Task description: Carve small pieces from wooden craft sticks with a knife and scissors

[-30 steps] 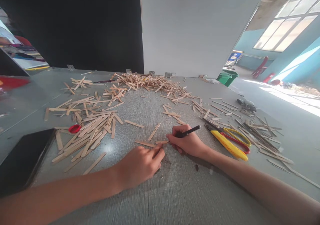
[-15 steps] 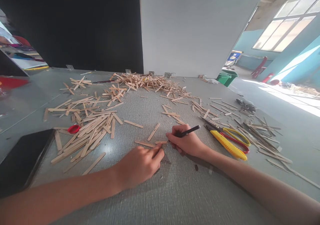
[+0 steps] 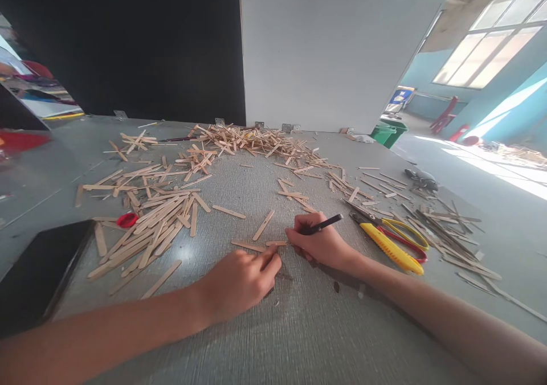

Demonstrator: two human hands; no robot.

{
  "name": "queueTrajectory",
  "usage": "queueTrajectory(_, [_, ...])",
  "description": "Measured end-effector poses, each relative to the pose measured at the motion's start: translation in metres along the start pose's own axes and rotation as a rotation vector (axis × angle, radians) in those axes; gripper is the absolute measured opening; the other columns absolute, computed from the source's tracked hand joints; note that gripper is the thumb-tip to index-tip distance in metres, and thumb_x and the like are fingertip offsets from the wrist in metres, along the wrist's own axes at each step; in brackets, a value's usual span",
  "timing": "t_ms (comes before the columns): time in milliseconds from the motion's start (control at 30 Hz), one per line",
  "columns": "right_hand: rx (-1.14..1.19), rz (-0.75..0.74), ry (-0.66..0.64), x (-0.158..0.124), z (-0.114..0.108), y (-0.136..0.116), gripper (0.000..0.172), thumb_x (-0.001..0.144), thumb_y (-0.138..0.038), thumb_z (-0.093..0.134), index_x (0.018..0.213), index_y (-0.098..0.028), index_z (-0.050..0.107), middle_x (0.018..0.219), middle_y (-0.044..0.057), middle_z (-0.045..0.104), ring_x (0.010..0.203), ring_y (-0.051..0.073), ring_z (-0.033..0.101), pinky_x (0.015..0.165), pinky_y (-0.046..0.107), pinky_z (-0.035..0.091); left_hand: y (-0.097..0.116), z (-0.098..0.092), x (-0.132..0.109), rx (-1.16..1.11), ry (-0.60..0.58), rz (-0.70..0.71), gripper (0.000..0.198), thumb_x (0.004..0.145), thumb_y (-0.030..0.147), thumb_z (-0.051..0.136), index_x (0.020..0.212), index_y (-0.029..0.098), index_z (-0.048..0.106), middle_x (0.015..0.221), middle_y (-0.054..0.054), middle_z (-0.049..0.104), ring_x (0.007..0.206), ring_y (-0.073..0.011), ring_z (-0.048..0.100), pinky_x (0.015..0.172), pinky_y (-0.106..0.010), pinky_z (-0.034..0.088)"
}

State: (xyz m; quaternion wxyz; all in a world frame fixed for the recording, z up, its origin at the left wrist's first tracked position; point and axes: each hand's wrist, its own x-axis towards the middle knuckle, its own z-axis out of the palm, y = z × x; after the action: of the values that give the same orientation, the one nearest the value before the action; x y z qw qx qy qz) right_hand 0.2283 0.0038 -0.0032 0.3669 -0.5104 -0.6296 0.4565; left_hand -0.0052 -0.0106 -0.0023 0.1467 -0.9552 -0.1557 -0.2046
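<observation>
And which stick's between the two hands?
The wooden stick with fingers of the left hand at its near edge and the right hand, holding a black pen, at its right end. Other sticks lie outside that gap.

I'm in what looks like a workshop — wood sticks point(image 3: 162, 217) litter my table point(image 3: 248, 351), a cutter point(image 3: 391, 249) and scissors point(image 3: 371, 216) lie to my right — and beyond I see green bins point(image 3: 383, 135), a blue wall point(image 3: 429, 69), a big paned window point(image 3: 485, 57) and debris point(image 3: 517, 152) on the floor point(image 3: 491, 168).
</observation>
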Motion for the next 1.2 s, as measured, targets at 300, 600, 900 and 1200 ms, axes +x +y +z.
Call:
queueTrajectory(300, [-0.016,0.002,0.009,-0.001,-0.001,0.006,0.033,0.09,-0.026,0.064,0.06,-0.024,0.049,0.043,-0.006,0.055,0.032,0.008,0.046,0.031,0.016,0.033,0.001,0.002,-0.002,-0.001,-0.011,0.004,0.034,0.099,0.002,0.038,0.11,0.003,0.071,0.112,-0.022,0.084,0.059,-0.022,0.078,0.042,-0.033,0.056])
queueTrajectory(600, [-0.001,0.05,0.008,-0.002,0.0,-0.001,0.032,0.089,-0.029,0.066,0.061,-0.025,0.05,0.044,-0.007,0.053,0.03,0.009,0.046,0.027,0.017,0.037,0.0,-0.001,0.001,0.0,-0.015,-0.004,0.034,0.097,0.001,0.039,0.108,0.003,0.071,0.112,-0.023,0.083,0.06,-0.0225,0.078,0.043,-0.033,0.056])
queueTrajectory(900, [0.004,0.067,0.009,-0.004,0.0,-0.001,0.031,0.087,-0.027,0.064,0.061,-0.025,0.049,0.044,-0.008,0.053,0.03,0.009,0.046,0.027,0.018,0.037,0.0,0.0,-0.001,-0.02,-0.012,0.002,0.034,0.1,0.001,0.038,0.108,0.002,0.072,0.111,-0.023,0.083,0.06,-0.0232,0.079,0.042,-0.035,0.058])
queueTrajectory(1200, [-0.006,0.081,0.012,-0.003,0.0,-0.006,0.03,0.086,-0.025,0.063,0.059,-0.025,0.05,0.041,-0.008,0.051,0.029,0.009,0.046,0.026,0.017,0.038,-0.001,0.0,0.0,-0.008,-0.014,0.001,0.034,0.1,0.002,0.038,0.11,0.002,0.071,0.111,-0.023,0.083,0.062,-0.0227,0.08,0.045,-0.032,0.059])
